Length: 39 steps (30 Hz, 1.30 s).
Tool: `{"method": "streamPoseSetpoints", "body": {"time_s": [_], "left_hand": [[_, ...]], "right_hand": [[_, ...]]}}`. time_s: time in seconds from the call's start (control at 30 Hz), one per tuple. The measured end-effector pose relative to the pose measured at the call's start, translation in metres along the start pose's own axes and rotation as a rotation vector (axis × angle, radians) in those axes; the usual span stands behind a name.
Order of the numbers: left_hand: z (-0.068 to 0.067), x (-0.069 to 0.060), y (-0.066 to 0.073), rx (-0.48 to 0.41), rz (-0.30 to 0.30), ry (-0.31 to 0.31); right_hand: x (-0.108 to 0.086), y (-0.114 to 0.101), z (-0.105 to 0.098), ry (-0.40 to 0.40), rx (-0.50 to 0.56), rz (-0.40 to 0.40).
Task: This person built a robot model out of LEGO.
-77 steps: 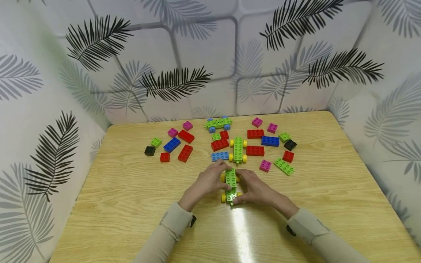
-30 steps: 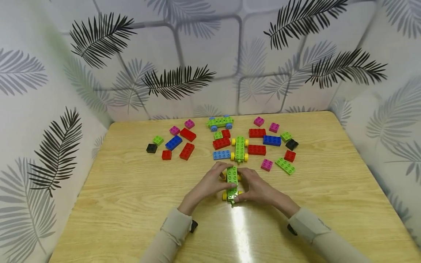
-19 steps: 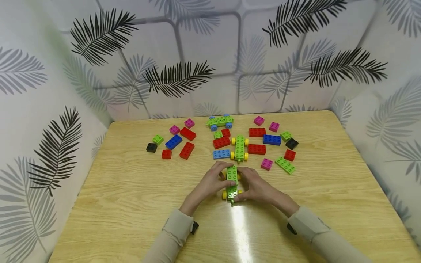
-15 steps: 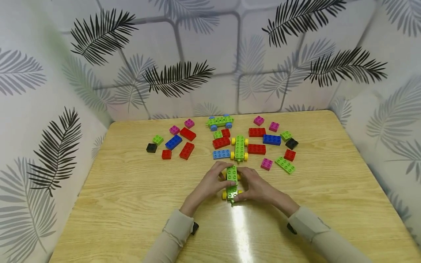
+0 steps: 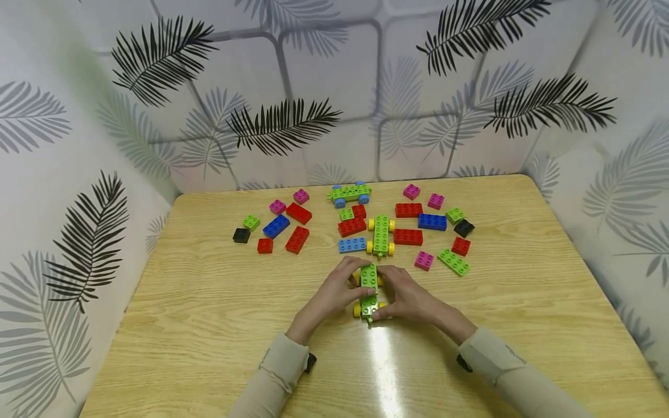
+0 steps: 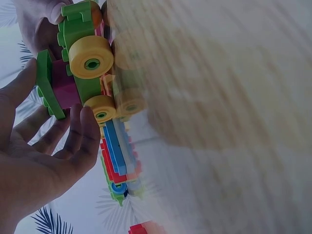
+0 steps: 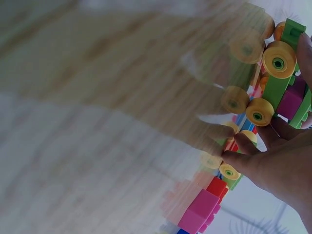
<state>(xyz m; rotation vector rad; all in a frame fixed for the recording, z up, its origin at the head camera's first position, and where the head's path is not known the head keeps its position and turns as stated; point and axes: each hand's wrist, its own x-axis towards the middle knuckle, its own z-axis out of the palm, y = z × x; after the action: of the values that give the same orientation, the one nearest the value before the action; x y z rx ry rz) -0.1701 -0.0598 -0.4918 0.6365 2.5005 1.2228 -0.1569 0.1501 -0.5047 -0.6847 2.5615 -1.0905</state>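
A toy car base (image 5: 370, 310) with yellow wheels (image 6: 91, 57) stands on the table between both hands. On it sits a purple brick (image 6: 66, 84), topped by a green building plate (image 5: 369, 275). My left hand (image 5: 334, 288) grips this plate, its thumb lying across the plate's near end and its fingers at the far end. From the right, my right hand (image 5: 410, 297) holds the car base, thumb on the near end by the hitch and fingers around the far wheel. The purple brick shows only in the wrist views.
Just beyond the hands stand another yellow-wheeled car base (image 5: 381, 235) and a light blue brick (image 5: 352, 245). A blue-wheeled base (image 5: 350, 193) is at the back. Loose bricks lie left, such as a red brick (image 5: 297, 240), and right, such as a pink brick (image 5: 424, 260).
Over the earlier frames my left thumb has shifted to the right, further across the green building plate. Both hands keep their hold, and in the last half second nothing visibly moves.
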Motion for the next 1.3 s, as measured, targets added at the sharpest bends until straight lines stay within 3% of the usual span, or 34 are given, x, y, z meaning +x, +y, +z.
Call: {"method": "streamPoseSetpoints", "body": {"time_s": [0.7,1.13,1.23,1.3], "left_hand": [[-0.001,-0.001,0.003,-0.019,0.008,-0.003],[-0.003,-0.003,-0.001,-0.042,-0.019,0.005],[-0.010,-0.004,-0.006,-0.057,-0.031,0.038],[-0.018,-0.005,-0.012,-0.055,-0.043,0.096]], "right_hand": [[0.000,-0.001,-0.001,-0.003,-0.004,0.007],[0.000,-0.001,-0.001,-0.008,0.002,0.017],[0.000,0.000,-0.001,-0.004,0.002,0.013],[0.000,0.000,-0.001,-0.001,-0.003,0.002]]}}
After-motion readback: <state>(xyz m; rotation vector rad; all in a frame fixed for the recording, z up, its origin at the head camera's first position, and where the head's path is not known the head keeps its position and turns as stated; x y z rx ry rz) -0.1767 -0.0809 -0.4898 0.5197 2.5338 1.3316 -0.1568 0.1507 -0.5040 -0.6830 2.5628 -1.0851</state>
